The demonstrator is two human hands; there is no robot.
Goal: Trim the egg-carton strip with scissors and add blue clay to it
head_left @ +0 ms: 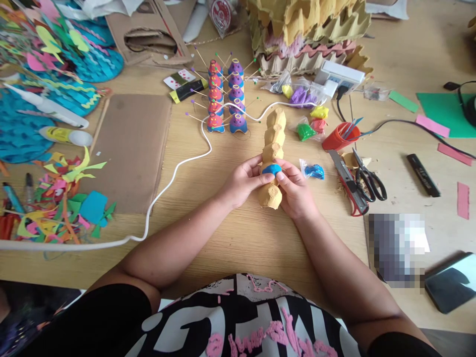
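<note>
A yellow strip of egg carton (pixel 274 136) with a row of bumps stands lengthwise before me, held between both hands. A flat piece of blue clay (pixel 271 169) lies across one of its lower bumps. My left hand (pixel 243 181) grips the strip from the left, its thumb at the clay's edge. From the right, my right hand (pixel 295 186) closes on the strip, thumb pressing the clay. Beside the right fingers lies a bag of blue clay (pixel 314 171). Further off stand two decorated carton caterpillars, one red (pixel 215 94) and one purple (pixel 235 94), with pins stuck in them.
A white cable (pixel 178 166) runs across the table. To the right lie a box cutter (pixel 349 183), scissors (pixel 370 176) and a red cup (pixel 340 136). Cardboard (pixel 128 148) and paper scraps (pixel 59 198) lie left; stacked egg trays (pixel 305 29) stand behind.
</note>
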